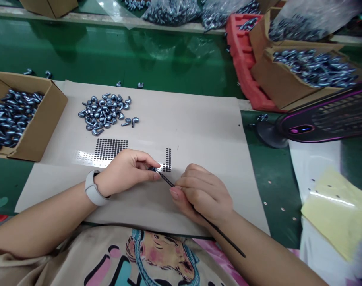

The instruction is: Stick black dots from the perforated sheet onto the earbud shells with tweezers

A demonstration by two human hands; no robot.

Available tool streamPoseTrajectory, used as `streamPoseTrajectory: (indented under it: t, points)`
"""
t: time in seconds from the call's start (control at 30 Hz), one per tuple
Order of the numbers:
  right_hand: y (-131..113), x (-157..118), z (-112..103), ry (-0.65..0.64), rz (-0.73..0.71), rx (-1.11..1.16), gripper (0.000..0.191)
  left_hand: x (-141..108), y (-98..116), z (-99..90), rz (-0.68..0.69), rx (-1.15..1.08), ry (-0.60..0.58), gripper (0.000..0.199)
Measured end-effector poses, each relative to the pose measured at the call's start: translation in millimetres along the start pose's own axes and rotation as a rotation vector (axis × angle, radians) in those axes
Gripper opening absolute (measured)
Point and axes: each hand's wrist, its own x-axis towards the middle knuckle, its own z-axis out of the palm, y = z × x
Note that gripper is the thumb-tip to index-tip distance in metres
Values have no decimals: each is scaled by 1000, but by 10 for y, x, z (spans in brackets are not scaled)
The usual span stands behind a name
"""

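Note:
Thumb and fingertips of my left hand (130, 169) pinch a small dark metal part (152, 169) above the paper. My right hand (203, 192) is closed round thin black tweezers (222, 234), whose tips reach the part from the right. Under and beside my left hand lies a clear sheet with rows of small black dots (111, 148); a narrower group of dots shows between my hands. Farther back on the beige paper (181, 119) is a loose pile of shiny blue-grey curved parts (105, 111).
A cardboard box (45, 123) of similar parts stands at left. At right are another filled box (282, 79), a red tray (243, 67), a black fan (314, 123) and a yellow sheet (335, 210). Filled plastic bags (171, 12) lie along the back.

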Motion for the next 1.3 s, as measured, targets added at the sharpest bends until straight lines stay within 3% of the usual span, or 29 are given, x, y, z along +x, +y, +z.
streamPoseTrajectory:
  t: [1.07,1.17,1.3]
  points:
    - [28,3,30,43,140,265,34,9,-61,-28,71,129,-18,16]
    - [31,2,30,55,217,333,34,4,-60,-39,65,157,-39,16]
    - [25,-23,48,96,499,429,36,0,-57,-45,60,178,-70,16]
